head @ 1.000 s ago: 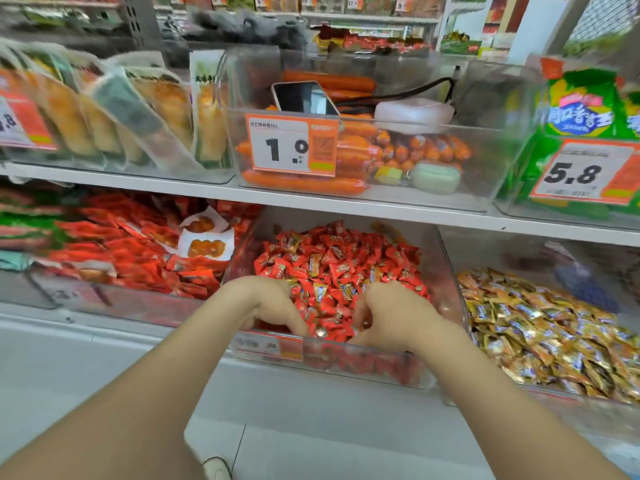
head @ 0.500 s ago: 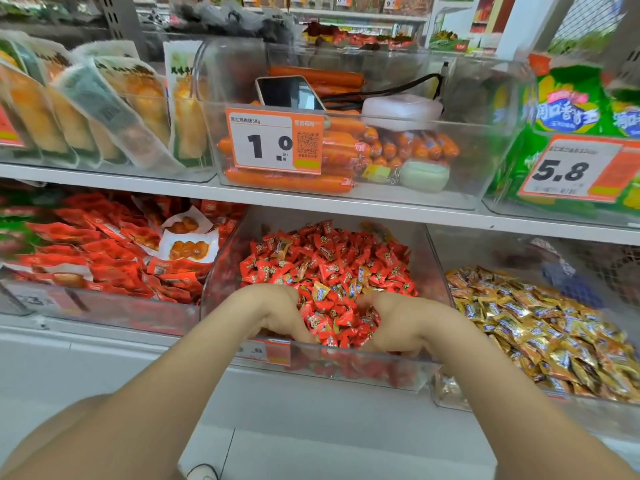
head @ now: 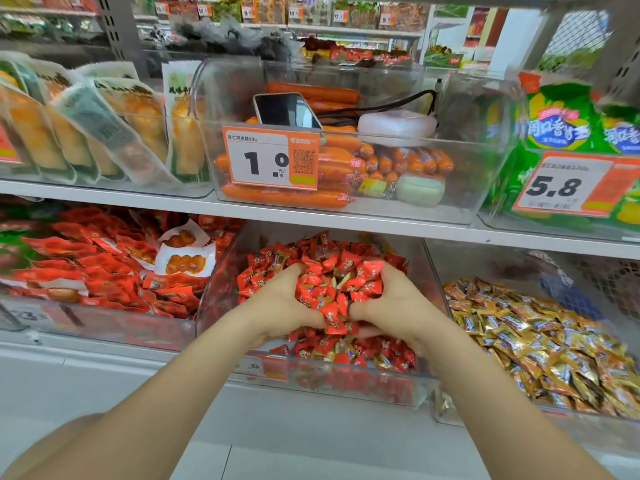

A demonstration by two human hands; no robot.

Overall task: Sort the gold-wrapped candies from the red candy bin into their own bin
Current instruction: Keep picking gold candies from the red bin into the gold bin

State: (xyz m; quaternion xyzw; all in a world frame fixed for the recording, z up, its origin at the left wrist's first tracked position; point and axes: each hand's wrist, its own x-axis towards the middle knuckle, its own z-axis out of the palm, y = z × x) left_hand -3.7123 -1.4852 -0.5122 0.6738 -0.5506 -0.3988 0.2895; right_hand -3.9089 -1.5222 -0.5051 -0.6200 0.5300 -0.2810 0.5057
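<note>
From the head camera, the only view: a second ago both hands were dug low into the front of the red candy bin (head: 216,306), knuckles up. Now they have come up together with a heap of candies (head: 329,296) raised between them. I take this as turning the pile over to bring up strays, and it works: a few gold wrappers (head: 334,281) show inside the mostly red heap, and more lie loose at the bin's front (head: 382,362).

The left hand (head: 282,303) and right hand (head: 398,303) face each other palm to palm. Their fingers are curled round the heap from either side and their thumbs are nearest the camera (a two-handed scoop, not a pinch on one piece). Both forearms reach straight in from below. The gold bin (head: 437,415) sits just beside it on the right, already well filled with gold-wrapped candies (head: 540,341).
</note>
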